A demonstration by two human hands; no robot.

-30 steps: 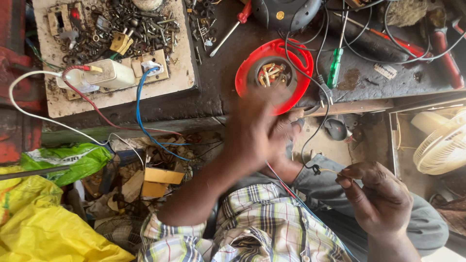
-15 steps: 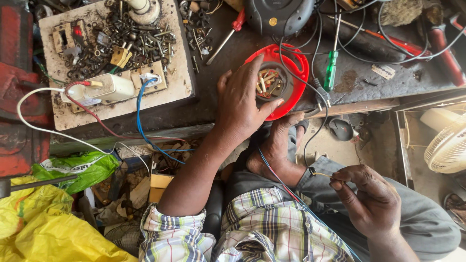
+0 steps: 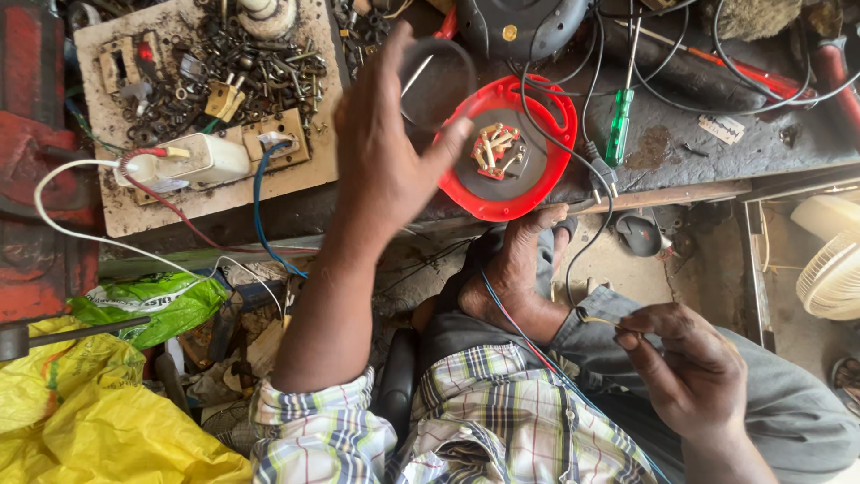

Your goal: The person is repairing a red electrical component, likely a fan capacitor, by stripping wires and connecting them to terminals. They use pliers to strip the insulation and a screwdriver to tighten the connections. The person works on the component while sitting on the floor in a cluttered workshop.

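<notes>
My left hand is raised over the workbench edge and grips a round, dark see-through lid by its rim. Just right of it a red round dish stands uncovered, with small beige parts on a grey disc inside. Low on the right, over my lap, my right hand pinches the bare yellow end of a thin wire between thumb and fingers. A black cable runs from there up to the bench.
A wooden board with sockets and several loose screws lies at the left, with a white plug adapter on it. A green screwdriver lies right of the dish. My bare foot rests below the bench. A white fan stands at the right, and a yellow bag lies at bottom left.
My left hand reached onto the red dish, then lifted the round lid off it, up and to the left. My right hand stayed low, holding the wire.
</notes>
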